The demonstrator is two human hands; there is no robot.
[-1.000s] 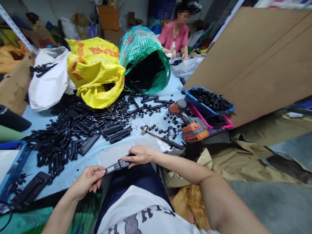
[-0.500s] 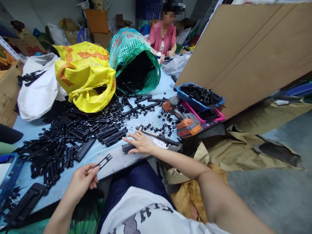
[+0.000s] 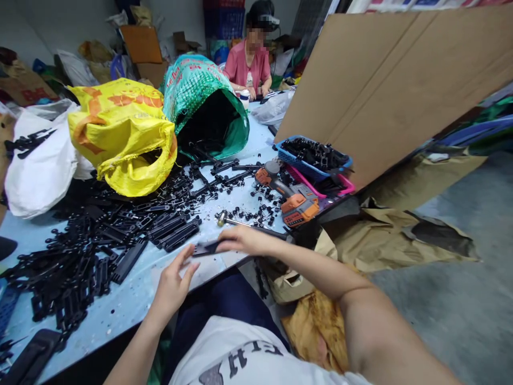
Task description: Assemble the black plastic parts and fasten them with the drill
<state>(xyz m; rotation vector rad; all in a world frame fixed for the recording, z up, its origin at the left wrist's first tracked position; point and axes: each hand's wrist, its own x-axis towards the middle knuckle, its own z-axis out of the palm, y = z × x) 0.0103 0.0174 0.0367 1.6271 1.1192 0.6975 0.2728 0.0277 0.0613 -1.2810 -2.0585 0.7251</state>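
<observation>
My right hand [image 3: 245,240] grips a flat black plastic piece [image 3: 205,248] by its right end, at the table's front edge. Close to that piece's left end is my left hand [image 3: 175,278], its thumb and fingers apart with nothing visible between them. Whether its fingertips touch the piece I cannot tell. Just behind my right hand lies a hammer [image 3: 236,221], its head to the left and part of its handle hidden by the hand.
Loose black plastic parts [image 3: 80,262] spread over the blue table on the left, before yellow [image 3: 124,128] and green [image 3: 204,91] sacks. A cordless drill [image 3: 288,198] lies near a blue basket [image 3: 315,158]. A co-worker [image 3: 248,64] sits across; cardboard [image 3: 393,91] stands right.
My left hand has moved right to the flat piece; the forked black part it held no longer shows in it. My right hand, spread over the flat piece before, now grips it.
</observation>
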